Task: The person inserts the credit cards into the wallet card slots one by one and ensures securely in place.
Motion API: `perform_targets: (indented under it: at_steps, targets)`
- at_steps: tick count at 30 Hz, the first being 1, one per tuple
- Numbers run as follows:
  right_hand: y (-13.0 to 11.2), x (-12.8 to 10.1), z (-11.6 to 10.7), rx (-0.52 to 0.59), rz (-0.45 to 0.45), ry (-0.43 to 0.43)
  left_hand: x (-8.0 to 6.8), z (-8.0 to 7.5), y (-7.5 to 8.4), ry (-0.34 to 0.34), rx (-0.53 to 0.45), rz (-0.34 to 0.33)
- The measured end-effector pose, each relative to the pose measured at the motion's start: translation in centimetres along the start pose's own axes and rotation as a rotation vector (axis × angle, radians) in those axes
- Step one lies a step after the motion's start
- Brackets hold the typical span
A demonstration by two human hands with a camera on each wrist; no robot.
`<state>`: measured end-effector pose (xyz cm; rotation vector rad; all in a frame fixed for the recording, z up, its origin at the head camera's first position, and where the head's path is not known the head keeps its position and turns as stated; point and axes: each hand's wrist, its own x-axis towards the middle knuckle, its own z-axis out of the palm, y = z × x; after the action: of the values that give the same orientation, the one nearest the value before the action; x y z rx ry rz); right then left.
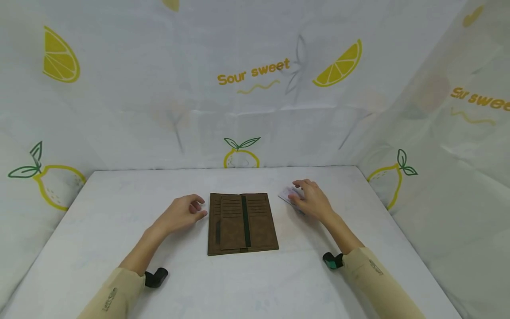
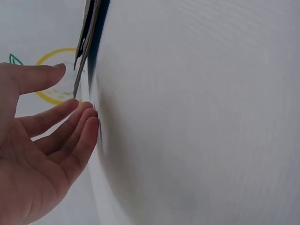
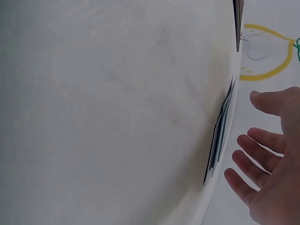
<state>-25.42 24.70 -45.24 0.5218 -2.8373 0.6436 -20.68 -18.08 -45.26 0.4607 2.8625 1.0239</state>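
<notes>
lying flat at the middle of the white table [image 1: 99, 230], the brown wallet [image 1: 242, 223] is open, with its rows of card slots facing up and a dark strip running down its length. the left hand [image 1: 181, 213] rests on the table just beside the wallet's left edge; its fingers are loosely bent, they grip nothing, and the fingertips sit near the upper left corner of the wallet. the left wrist view shows the left hand's fingers [image 2: 70, 129] relaxed and slightly apart, close to the wallet's edge [image 2: 86, 42]; whether they touch it cannot be told. the right hand [image 1: 311, 199] hovers over a small stack of cards [image 1: 287, 195] that lies on the table to the right of the wallet, apart from it. in the right wrist view the right hand's fingers [image 3: 255, 161] are spread and nearly straight, just beside the stack of cards [image 3: 219, 133], with a visible gap between them, so this hand holds nothing. both sleeves are beige. a white sheet printed with lemons surrounds the table on 3 sides.
</notes>
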Motion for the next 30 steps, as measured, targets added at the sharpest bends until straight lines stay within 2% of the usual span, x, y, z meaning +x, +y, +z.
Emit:
perform_targets:
  at_steps: [10, 19, 30]
  targets:
    - [-0.1, 0.9, 0.3, -0.031, 0.058, -0.056, 1.0, 0.7, 0.4, -0.025, -0.113, -0.017]
    - [-0.7, 1.5, 0.5, -0.078, 0.103, -0.147, 1.2, 1.2, 0.5, -0.017, -0.163, -0.051]
    - [-0.5, 2.0, 0.5, -0.035, 0.120, -0.182, 1.5, 1.0, 1.0, -0.023, -0.201, -0.102]
